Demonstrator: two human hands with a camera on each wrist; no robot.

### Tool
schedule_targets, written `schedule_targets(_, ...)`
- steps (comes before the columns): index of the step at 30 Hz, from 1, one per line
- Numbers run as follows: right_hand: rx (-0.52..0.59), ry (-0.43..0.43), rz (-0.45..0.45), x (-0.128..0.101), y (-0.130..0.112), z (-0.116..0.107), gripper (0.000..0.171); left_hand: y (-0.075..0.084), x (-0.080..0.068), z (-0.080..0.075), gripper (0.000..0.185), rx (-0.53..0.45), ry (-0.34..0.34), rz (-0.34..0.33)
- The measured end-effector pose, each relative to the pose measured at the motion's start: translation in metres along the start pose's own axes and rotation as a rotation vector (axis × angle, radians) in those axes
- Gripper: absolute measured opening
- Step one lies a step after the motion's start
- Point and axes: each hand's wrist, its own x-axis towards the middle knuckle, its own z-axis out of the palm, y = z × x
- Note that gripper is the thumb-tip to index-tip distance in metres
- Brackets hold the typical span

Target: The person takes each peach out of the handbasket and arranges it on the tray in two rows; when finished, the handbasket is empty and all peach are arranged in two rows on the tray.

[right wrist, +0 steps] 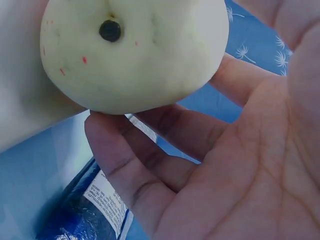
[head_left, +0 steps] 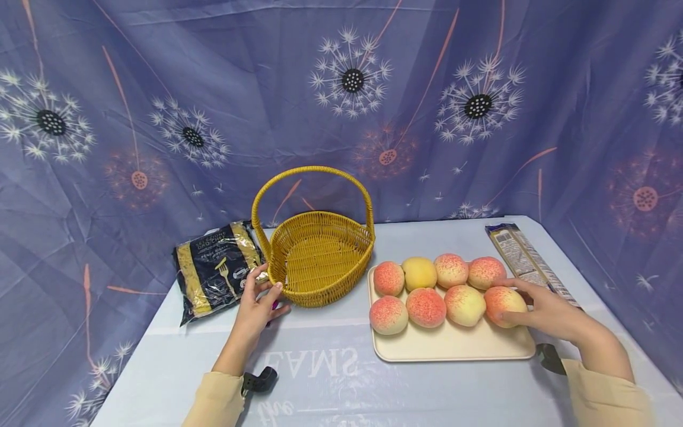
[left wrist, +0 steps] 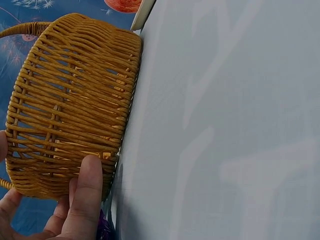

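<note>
A golden wicker basket [head_left: 320,293] with a tall arched handle stands at the middle of the table, bare inside. My left hand [head_left: 258,308] holds its near left side, the thumb [left wrist: 86,195] against the woven outer wall and other fingers by the rim. At the right, a cream tray [head_left: 453,349] bears several peaches in two rows, mostly blushed red, one plain yellow [head_left: 420,273]. Around the front-row peach at the right end [head_left: 501,305] curl the fingers of my right hand [head_left: 552,311]. Its pale underside, with a dark stem spot, faces the right wrist camera.
Left of the basket lies a black and yellow pasta packet [head_left: 216,270]. A long, narrow dark packet [head_left: 525,258] lies behind the tray's right end. Something purple [left wrist: 104,227] shows partly under my left hand. A blue dandelion-print curtain [head_left: 299,89] hangs behind the table.
</note>
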Motion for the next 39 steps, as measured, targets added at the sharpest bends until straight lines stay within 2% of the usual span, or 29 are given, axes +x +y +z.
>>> schedule_targets(23,0.066,-0.035,-0.012,0.0022,0.0065,-0.0002,0.070,-0.0033,-0.0022,-0.0011,0.063,0.000,0.009,0.006)
schedule_targets(28,0.078,-0.021,-0.015,0.0046,0.0036,-0.0016,0.070,-0.0039,-0.0003,-0.0012,0.062,0.015,0.018,0.029)
schedule_targets(35,0.058,0.009,-0.049,0.0043,0.0009,-0.0053,0.065,-0.0007,-0.0008,-0.0039,0.062,0.123,0.014,0.097)
schedule_targets(39,0.009,0.046,-0.068,0.0051,-0.0029,-0.0082,0.060,0.0057,-0.0063,-0.0082,0.063,0.298,0.008,0.147)
